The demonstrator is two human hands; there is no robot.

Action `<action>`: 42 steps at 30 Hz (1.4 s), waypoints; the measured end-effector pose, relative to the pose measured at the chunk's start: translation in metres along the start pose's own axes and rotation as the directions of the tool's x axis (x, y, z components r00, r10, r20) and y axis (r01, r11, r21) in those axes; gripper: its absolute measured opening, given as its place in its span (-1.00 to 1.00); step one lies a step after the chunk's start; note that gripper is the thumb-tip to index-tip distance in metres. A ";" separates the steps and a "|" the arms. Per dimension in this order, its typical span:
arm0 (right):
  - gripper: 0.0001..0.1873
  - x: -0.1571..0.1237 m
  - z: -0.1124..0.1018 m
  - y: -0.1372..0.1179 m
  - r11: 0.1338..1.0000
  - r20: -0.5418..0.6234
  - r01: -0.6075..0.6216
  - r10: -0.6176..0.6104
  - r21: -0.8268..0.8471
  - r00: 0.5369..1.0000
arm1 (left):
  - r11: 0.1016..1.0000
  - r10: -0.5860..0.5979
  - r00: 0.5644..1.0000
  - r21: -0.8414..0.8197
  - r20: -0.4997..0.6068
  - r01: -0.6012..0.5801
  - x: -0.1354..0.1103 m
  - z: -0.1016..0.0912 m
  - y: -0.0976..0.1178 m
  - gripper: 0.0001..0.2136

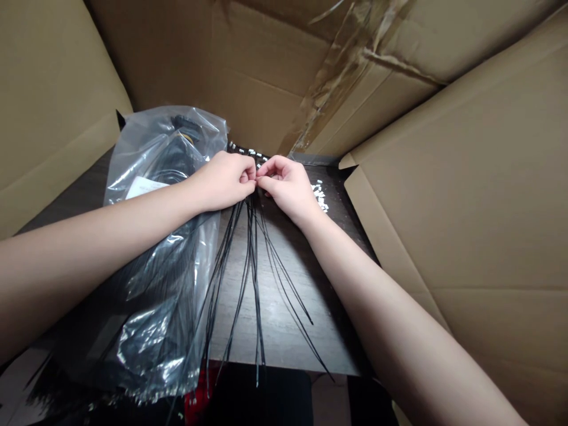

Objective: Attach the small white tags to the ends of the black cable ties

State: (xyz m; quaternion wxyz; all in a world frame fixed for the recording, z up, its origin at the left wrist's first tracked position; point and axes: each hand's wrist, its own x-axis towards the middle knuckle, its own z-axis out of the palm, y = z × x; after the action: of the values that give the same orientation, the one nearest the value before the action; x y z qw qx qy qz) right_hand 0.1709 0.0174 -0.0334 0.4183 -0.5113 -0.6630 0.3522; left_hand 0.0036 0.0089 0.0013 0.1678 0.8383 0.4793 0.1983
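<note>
My left hand (228, 180) and my right hand (288, 186) meet over the middle of the table, both closed with their fingertips touching or nearly so. Thin black wires (255, 260) fan out from beneath the fingers toward the table's front edge, some hanging past it. My left thumb and fingers pinch at the upper end of these wires. Whatever my right thumb and forefinger pinch is too small and hidden to make out. Small white connectors (252, 152) lie in a row just behind the hands. More loose white pieces (320, 195) are heaped beside my right wrist.
A clear plastic bag (208, 248) full of black wires lies on the left under my left forearm, its wire ends over the front edge. Cardboard walls (266, 77) stand behind and on both sides of the dark table (284, 337).
</note>
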 end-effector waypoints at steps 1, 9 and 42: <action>-0.93 0.000 0.000 0.000 1.000 0.000 -0.001 0.001 -0.001 1.000 | 1.000 -0.003 1.000 0.002 0.002 0.003 0.000 0.000 0.000 -0.84; -0.93 0.000 0.000 0.000 1.000 -0.001 0.001 -0.001 -0.004 1.000 | 0.999 -0.048 0.999 0.011 0.025 0.048 0.000 -0.001 0.004 -0.81; -0.89 0.004 -0.003 0.009 0.997 0.014 0.077 -0.077 -0.024 0.997 | 0.999 -0.037 0.999 -0.038 0.022 0.037 0.004 0.006 -0.003 -0.83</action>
State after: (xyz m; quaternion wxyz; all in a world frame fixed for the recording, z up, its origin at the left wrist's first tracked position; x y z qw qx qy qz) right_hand 0.1765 0.0233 -0.0398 0.4207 -0.4882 -0.6894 0.3309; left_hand 0.0063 0.0130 -0.0050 0.1924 0.8280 0.4891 0.1953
